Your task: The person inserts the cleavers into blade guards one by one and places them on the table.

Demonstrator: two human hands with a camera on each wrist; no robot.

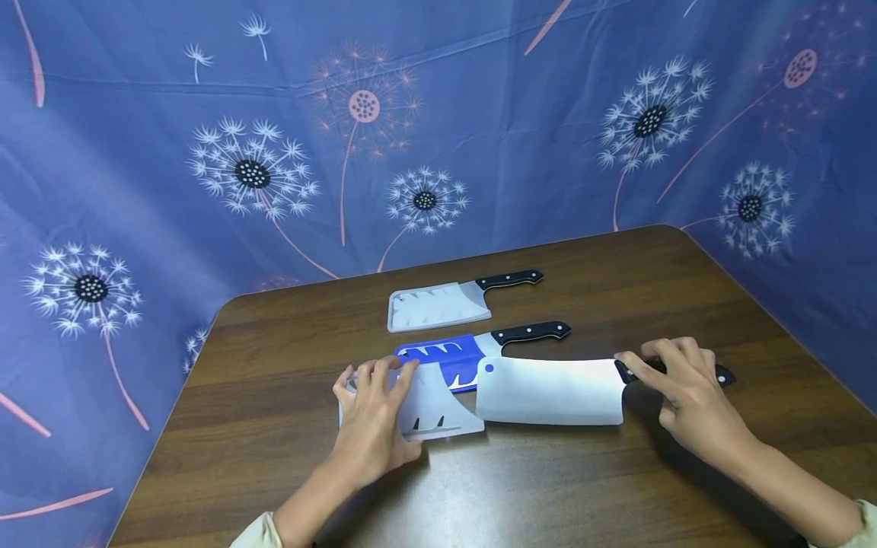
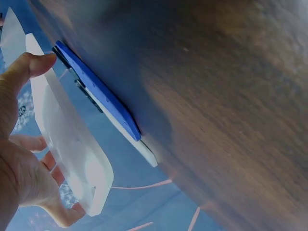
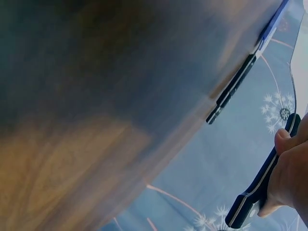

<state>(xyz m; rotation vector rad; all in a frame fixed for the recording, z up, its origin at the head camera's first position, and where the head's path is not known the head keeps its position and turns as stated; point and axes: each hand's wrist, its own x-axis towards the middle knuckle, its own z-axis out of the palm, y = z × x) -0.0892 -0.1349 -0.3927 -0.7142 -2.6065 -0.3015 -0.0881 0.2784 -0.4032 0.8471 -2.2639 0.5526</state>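
My right hand [image 1: 692, 399] grips the black handle of a large cleaver [image 1: 551, 392], its bare wide blade pointing left above the table. In the right wrist view the handle [image 3: 260, 185] lies between thumb and fingers. My left hand [image 1: 373, 418] holds a whitish translucent blade cover [image 1: 438, 403] by its edges, thumb on the near side and fingers on the far side. The left wrist view shows this cover [image 2: 72, 139] raised off the table. The cleaver's blade tip meets or overlaps the cover's right end in the head view; whether they touch, I cannot tell.
Behind lies a knife with a blue blade cover [image 1: 455, 346] and black handle [image 1: 530, 332], partly hidden by the white cover. Farther back rests a smaller cleaver in a white cover [image 1: 438, 306]. The brown wooden table [image 1: 274, 358] ends at a blue dandelion-print cloth [image 1: 479, 137].
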